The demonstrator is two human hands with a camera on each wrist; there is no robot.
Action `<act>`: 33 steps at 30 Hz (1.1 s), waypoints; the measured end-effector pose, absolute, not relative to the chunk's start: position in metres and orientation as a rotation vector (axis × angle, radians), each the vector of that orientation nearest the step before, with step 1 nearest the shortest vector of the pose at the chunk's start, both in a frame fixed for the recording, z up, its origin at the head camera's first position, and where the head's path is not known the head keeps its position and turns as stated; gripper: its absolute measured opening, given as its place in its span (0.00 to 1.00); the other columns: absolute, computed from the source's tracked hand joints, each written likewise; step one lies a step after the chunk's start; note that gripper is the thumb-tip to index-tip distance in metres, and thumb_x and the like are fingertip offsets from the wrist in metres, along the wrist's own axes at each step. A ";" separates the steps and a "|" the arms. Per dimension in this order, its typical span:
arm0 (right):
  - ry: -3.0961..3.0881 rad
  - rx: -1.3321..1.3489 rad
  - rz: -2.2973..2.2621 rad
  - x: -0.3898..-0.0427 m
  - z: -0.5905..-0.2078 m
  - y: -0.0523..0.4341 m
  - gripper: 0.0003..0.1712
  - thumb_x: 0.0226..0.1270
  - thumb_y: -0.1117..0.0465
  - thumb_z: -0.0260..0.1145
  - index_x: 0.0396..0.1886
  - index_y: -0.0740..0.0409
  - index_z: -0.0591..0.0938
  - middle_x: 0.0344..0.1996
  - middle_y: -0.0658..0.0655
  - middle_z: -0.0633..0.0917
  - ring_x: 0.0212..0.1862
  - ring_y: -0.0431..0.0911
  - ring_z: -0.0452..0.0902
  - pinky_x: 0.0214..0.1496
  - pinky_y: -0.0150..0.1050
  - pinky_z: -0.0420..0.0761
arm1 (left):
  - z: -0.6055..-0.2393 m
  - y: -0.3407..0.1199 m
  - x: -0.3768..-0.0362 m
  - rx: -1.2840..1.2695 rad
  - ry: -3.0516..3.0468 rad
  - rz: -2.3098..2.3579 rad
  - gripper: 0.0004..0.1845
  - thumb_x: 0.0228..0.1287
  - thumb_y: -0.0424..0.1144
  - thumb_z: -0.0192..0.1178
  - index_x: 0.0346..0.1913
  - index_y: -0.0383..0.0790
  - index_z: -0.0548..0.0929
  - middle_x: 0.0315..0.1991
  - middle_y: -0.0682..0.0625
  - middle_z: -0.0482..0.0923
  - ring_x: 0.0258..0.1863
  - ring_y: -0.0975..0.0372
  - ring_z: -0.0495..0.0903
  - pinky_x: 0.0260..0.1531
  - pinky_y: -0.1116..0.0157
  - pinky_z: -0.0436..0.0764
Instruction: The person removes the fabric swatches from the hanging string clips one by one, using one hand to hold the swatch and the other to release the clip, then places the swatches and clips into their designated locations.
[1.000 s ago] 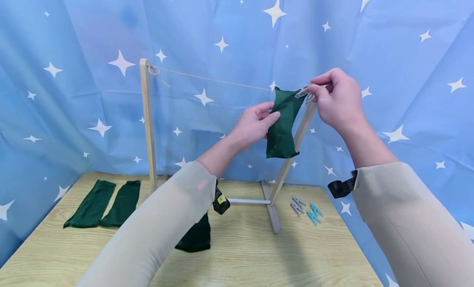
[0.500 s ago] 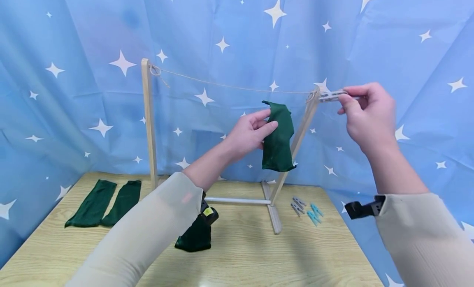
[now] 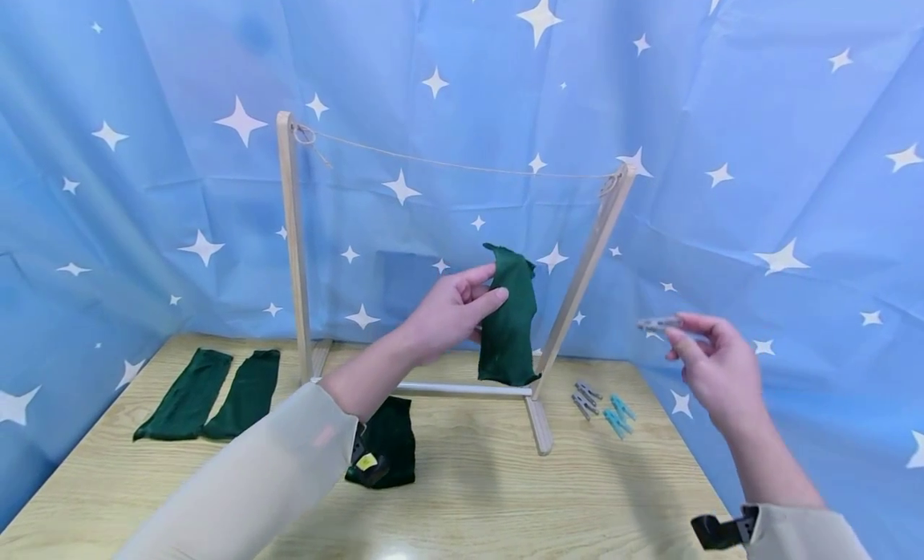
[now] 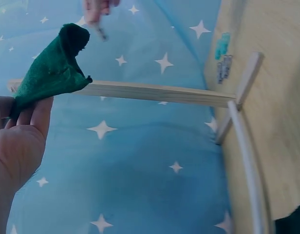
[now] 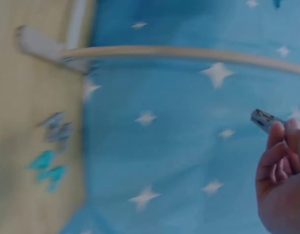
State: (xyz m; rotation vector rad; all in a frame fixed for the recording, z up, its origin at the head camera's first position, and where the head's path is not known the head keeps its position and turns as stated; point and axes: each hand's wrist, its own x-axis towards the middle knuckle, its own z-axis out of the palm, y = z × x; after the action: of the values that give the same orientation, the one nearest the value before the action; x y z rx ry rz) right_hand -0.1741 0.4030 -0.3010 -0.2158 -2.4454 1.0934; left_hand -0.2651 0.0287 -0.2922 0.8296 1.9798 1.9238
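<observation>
My left hand (image 3: 453, 311) pinches a dark green cloth (image 3: 509, 318) by its upper edge, and the cloth hangs free in front of the wooden drying frame (image 3: 292, 239). In the left wrist view the green cloth (image 4: 51, 73) sticks up from my fingers (image 4: 30, 114). My right hand (image 3: 711, 363) is low at the right and pinches a grey clothespin (image 3: 658, 323) between thumb and fingers. The grey clothespin (image 5: 265, 119) pokes out past my fingertips (image 5: 281, 141) in the right wrist view. The string (image 3: 462, 167) across the frame's top carries nothing.
Two green cloths (image 3: 212, 393) lie flat at the table's left, and another green cloth (image 3: 386, 452) lies under my left forearm. Grey and teal clothespins (image 3: 601, 406) lie right of the frame's foot (image 3: 540, 425). A blue starred curtain (image 3: 758, 143) surrounds the wooden table (image 3: 505, 504).
The grey clothespin came off the string at the frame's right post. My right hand dropped down and right with it. My left hand lowered the green cloth away from the string.
</observation>
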 end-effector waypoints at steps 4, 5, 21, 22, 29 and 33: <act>-2.520 -0.313 1.127 -0.166 -0.347 0.419 0.31 0.85 0.51 0.67 0.76 0.66 0.75 0.31 0.33 0.86 0.29 0.37 0.81 0.26 0.35 0.81 | -0.309 0.022 -0.262 0.794 1.953 1.913 0.37 0.88 0.45 0.57 0.90 0.44 0.57 0.45 0.45 0.82 0.47 0.58 0.89 0.47 0.53 0.94; -2.548 -0.344 1.130 -0.164 -0.357 0.422 0.32 0.85 0.50 0.67 0.77 0.65 0.75 0.32 0.35 0.87 0.29 0.38 0.80 0.27 0.35 0.81 | -0.312 0.020 -0.261 0.781 1.942 1.909 0.37 0.88 0.45 0.57 0.90 0.45 0.57 0.47 0.43 0.83 0.50 0.57 0.90 0.47 0.53 0.94; -2.781 -0.618 1.282 -0.159 -0.473 0.441 0.36 0.82 0.51 0.69 0.76 0.71 0.73 0.60 0.69 0.85 0.41 0.42 0.89 0.36 0.40 0.87 | -0.362 0.002 -0.250 0.698 1.847 1.894 0.39 0.89 0.45 0.54 0.91 0.42 0.50 0.42 0.47 0.80 0.49 0.58 0.91 0.47 0.51 0.94; -2.779 -0.628 1.285 -0.159 -0.478 0.440 0.36 0.82 0.51 0.69 0.75 0.72 0.73 0.59 0.69 0.86 0.41 0.42 0.89 0.36 0.39 0.87 | -0.364 0.001 -0.249 0.697 1.842 1.896 0.39 0.89 0.45 0.54 0.91 0.42 0.50 0.43 0.47 0.80 0.49 0.58 0.91 0.48 0.51 0.94; -2.746 -0.670 1.240 -0.163 -0.499 0.435 0.34 0.76 0.54 0.73 0.70 0.74 0.77 0.52 0.64 0.89 0.38 0.34 0.85 0.38 0.31 0.86 | -0.376 -0.003 -0.248 0.686 1.863 1.875 0.39 0.90 0.45 0.54 0.91 0.41 0.49 0.43 0.46 0.80 0.46 0.58 0.92 0.45 0.54 0.94; -2.774 -0.662 1.156 -0.165 -0.501 0.433 0.34 0.75 0.51 0.74 0.68 0.71 0.80 0.51 0.62 0.89 0.44 0.41 0.84 0.44 0.32 0.83 | -0.382 -0.003 -0.246 0.667 1.870 1.866 0.39 0.89 0.45 0.54 0.91 0.42 0.50 0.42 0.46 0.80 0.43 0.59 0.91 0.43 0.56 0.94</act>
State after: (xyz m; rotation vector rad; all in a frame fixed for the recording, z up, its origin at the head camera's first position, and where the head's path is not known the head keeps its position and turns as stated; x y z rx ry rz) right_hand -0.1645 0.4334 -0.5007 -0.6623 -2.7744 1.1564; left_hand -0.2464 -0.0029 -0.3815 0.6672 1.8699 1.8656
